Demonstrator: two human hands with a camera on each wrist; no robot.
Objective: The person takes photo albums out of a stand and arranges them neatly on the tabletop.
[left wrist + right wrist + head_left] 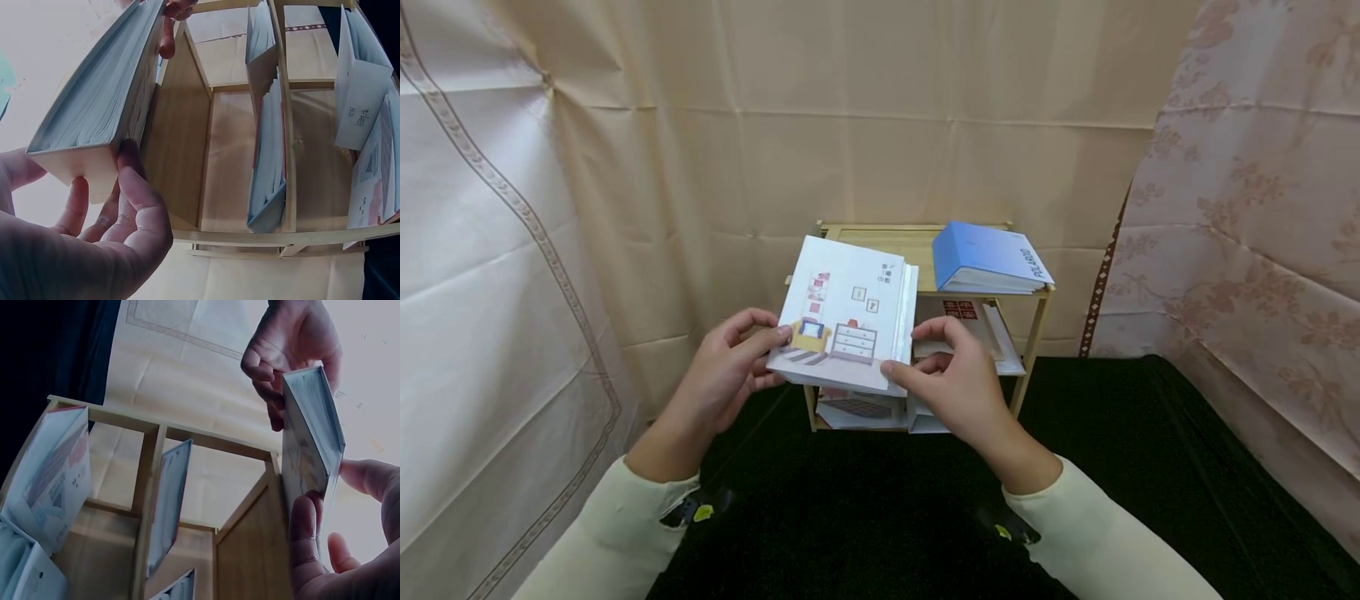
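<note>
Held up in front of the shelf is a white photo album (pixel 842 317), its cover printed with a yellow armchair and a chest of drawers. My left hand (pixel 722 375) grips its lower left corner, thumb on the cover and the other fingers beneath. At the lower right edge my right hand (pixel 958 379) pinches the album between thumb and fingers. The left wrist view shows the thick stack of page edges (pixel 100 81) and the left fingers under the album's end. In the right wrist view, both hands hold the same album (pixel 309 434).
Behind the album stands a small wooden shelf (pixel 917 246). A blue album (pixel 988 254) lies on its top right. The middle tier holds an album with a red square print (pixel 961 310); more albums (pixel 861 408) sit on the bottom tier. Dark cloth (pixel 865 517) covers the surface; curtains (pixel 850 108) surround it.
</note>
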